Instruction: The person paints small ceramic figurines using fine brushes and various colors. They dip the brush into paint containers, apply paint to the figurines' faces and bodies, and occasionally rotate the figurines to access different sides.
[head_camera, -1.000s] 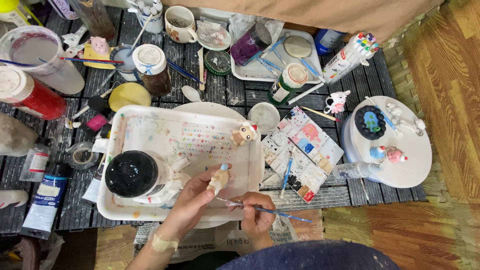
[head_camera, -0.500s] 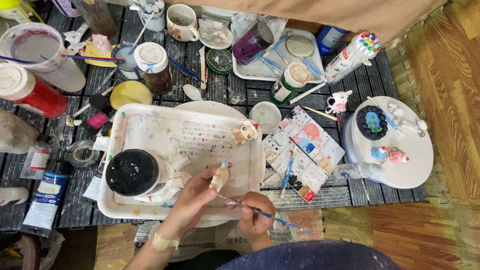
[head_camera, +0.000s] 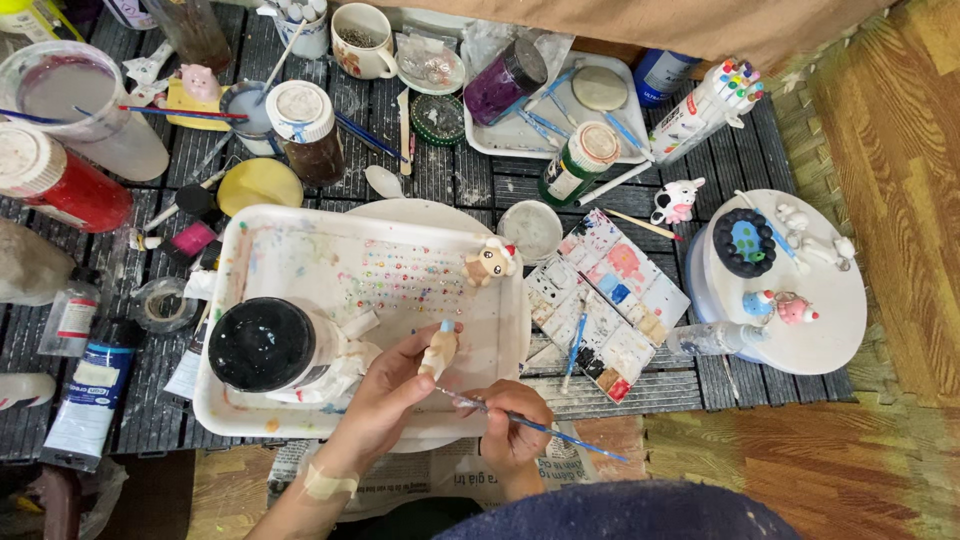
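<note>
left hand (head_camera: 385, 395) gripping figurine (head_camera: 439, 350), right hand (head_camera: 512, 428) holding paintbrush (head_camera: 545, 428), white tray (head_camera: 300, 260)

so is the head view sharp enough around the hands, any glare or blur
Head view: soft even light, no harsh glare; left hand, small figurine and right hand with the paintbrush read sharp; white tray slightly bright; frame edges curve mildly.

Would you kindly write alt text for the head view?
A left hand holds a small clay figurine over a paint-stained white tray, while the right hand touches a thin paintbrush to it, amid paint jars and a watercolour palette.
</note>
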